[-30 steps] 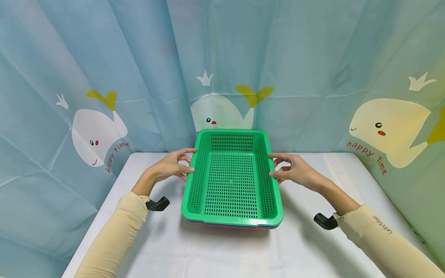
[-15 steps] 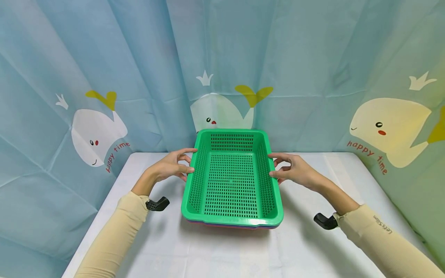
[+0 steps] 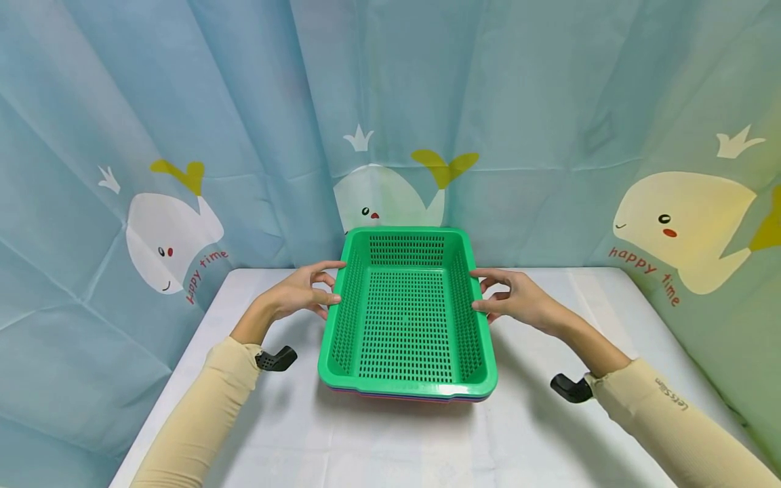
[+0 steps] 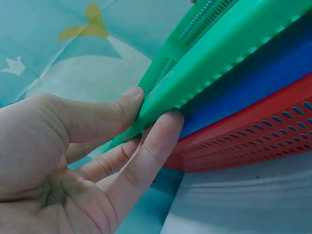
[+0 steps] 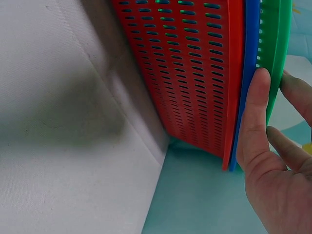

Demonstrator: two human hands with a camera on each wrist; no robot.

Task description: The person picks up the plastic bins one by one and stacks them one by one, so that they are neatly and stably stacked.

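Observation:
A green perforated plastic basket [image 3: 405,325] sits on top of a nested stack in the head view. Beneath its rim are a blue basket [image 4: 253,80] and, lowest, a red basket [image 4: 243,131], both clear in the left wrist view. My left hand [image 3: 300,291] pinches the green rim at its left side, thumb on top and fingers underneath. Opposite it, my right hand [image 3: 515,296] pinches the right side of the same rim. One right fingertip [image 5: 261,80] lies against the underside of the green rim, beside the blue edge [image 5: 250,48]. From above, the lower baskets are mostly hidden.
The stack stands on a white-covered table [image 3: 390,447], close to its back edge. A light blue curtain [image 3: 525,102] printed with whales hangs behind and at both sides. Black wrist devices [image 3: 277,358] are strapped over the beige sleeves [image 3: 201,413].

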